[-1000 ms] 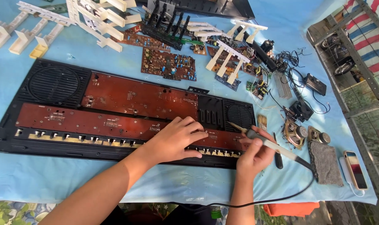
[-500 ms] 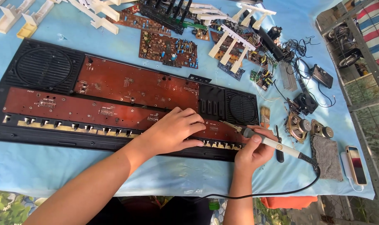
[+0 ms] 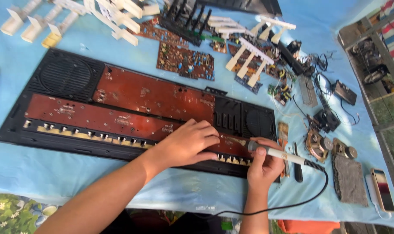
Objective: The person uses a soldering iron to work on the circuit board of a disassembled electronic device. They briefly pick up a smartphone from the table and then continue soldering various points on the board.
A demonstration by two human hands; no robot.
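Head view: loose circuit boards (image 3: 186, 60) beyond keyboard chassis (image 3: 119, 104)

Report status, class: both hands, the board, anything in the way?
Left hand flat on long red circuit board. Right hand grips soldering iron, tip at board. Nothing blocking.

Two hands (image 3: 186, 145), one soldering iron (image 3: 277, 154), two round speaker grilles (image 3: 65, 76), one phone (image 3: 383, 189).
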